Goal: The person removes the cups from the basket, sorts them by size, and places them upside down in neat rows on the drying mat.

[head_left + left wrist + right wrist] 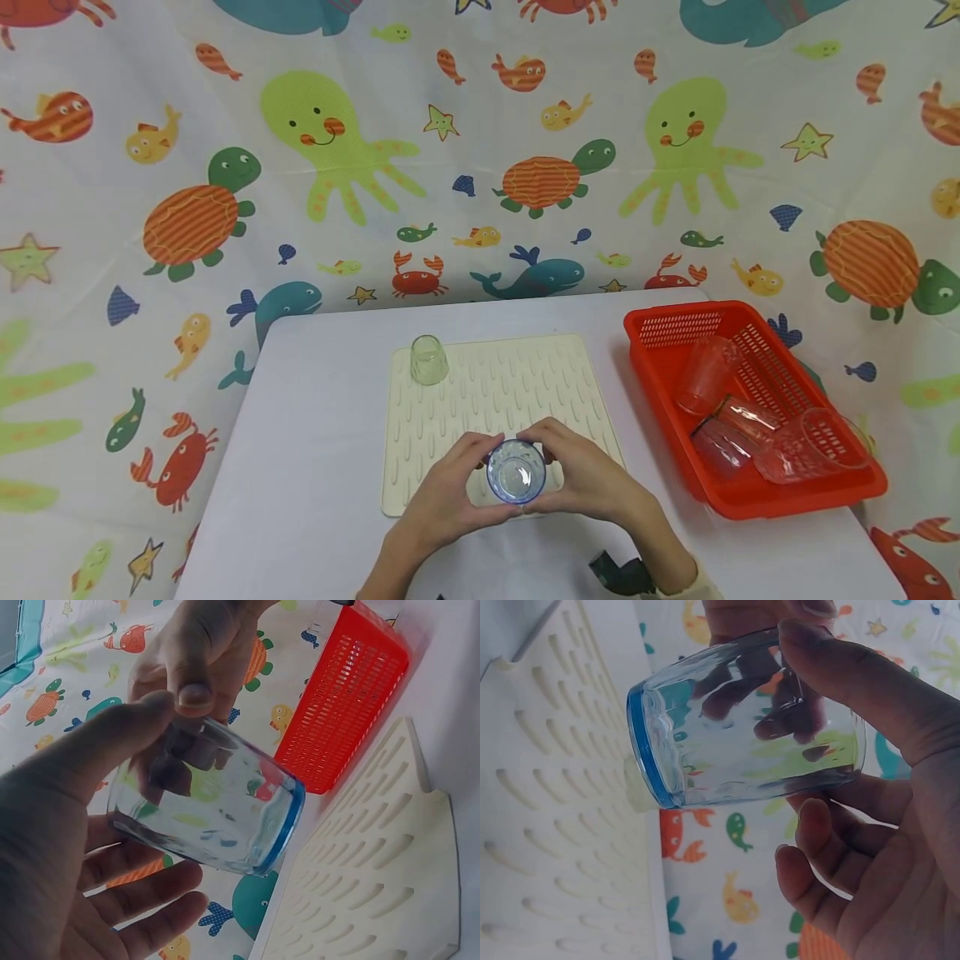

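Between our two hands, near the middle of the scene, we hold a clear drinking glass (516, 472) with a blue edge. Our left hand (447, 493) grips its left side and our right hand (590, 479) its right, thumbs and fingers closed on the wall, with a few lower fingers spread free. The blue edge faces a cream ridged mat (525, 383), apart from it; our hands and the glass hide part of the mat's near end. At the mat's far left corner stands a small green glass (429, 363). Right of the mat, on the white table (300, 433), a red basket (802, 498) holds several clear glasses (708, 375), tipped and overlapping. Beside our right wrist we see a black object (624, 575). On the far side hangs a curtain (480, 100) printed with sea animals.
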Tool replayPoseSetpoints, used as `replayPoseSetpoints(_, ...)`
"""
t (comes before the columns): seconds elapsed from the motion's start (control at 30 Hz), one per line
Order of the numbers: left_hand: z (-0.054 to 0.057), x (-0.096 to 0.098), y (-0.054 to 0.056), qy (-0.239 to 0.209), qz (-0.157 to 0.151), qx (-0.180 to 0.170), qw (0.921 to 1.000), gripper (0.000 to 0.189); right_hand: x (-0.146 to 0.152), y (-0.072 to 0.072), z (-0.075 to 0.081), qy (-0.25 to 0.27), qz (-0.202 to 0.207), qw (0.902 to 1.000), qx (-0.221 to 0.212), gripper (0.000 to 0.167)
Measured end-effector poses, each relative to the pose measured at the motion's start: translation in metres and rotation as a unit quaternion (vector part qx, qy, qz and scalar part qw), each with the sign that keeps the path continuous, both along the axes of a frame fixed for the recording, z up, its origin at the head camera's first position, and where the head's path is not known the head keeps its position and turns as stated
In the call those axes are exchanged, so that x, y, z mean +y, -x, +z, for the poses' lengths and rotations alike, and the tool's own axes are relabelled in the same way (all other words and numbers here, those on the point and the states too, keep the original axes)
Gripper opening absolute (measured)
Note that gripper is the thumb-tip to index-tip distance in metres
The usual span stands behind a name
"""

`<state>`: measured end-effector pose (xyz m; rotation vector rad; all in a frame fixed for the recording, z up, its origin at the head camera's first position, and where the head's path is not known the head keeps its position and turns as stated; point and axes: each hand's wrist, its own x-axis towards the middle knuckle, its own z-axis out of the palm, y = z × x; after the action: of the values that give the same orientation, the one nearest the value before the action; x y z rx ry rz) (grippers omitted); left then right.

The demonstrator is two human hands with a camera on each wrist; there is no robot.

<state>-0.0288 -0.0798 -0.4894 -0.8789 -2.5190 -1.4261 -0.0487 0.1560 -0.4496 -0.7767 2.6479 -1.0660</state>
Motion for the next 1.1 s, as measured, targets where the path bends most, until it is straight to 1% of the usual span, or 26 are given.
replayPoseSetpoints(0.17,0.0033,-0.0006,0.0005,0.035,-0.001,0.0,0.9994,0.084,-0.0004,-0.0012,-0.0015,0.002,0.009,1.0,-0.002,0.079)
replayPoseSetpoints(0.27,0.0046,-0.0012,0.0008,0.056,-0.003,0.006,0.9984,0.083,-0.0008,-0.0016,-0.0013,-0.002,0.016,0.9999,-0.003,0.078)
replayPoseSetpoints(0.4,0.0058,-0.002,0.0005,0.062,-0.009,0.002,0.998,0.079,-0.0015,-0.0021,0.0002,-0.011,0.021,0.9997,-0.009,0.078)
replayPoseSetpoints(0.63,0.0035,-0.0023,-0.0006,0.045,-0.01,0.014,0.9989,0.077,-0.0013,-0.0028,-0.0003,-0.019,0.029,0.9994,0.001,0.078)
replayPoseSetpoints(0.73,0.0021,-0.0021,0.0,0.028,-0.014,0.014,0.9994,0.077,-0.0008,-0.0027,-0.0007,-0.021,0.028,0.9994,0.004,0.079)
replayPoseSetpoints(0.8,0.0021,-0.0029,0.0001,0.016,-0.014,0.008,0.9998,0.077,0.0001,-0.0025,-0.0011,-0.025,0.024,0.9994,0.009,0.078)
replayPoseSetpoints(0.97,0.0032,-0.0068,0.0013,-0.012,0.001,-0.006,0.9999,0.08,0.0042,-0.0011,-0.0035,-0.022,0.013,0.9994,0.025,0.076)
replayPoseSetpoints(1.1,0.0037,-0.0097,0.0035,-0.03,0.009,0.006,0.9995,0.082,0.0068,0.0003,-0.0061,-0.012,0.012,0.9995,0.028,0.074)
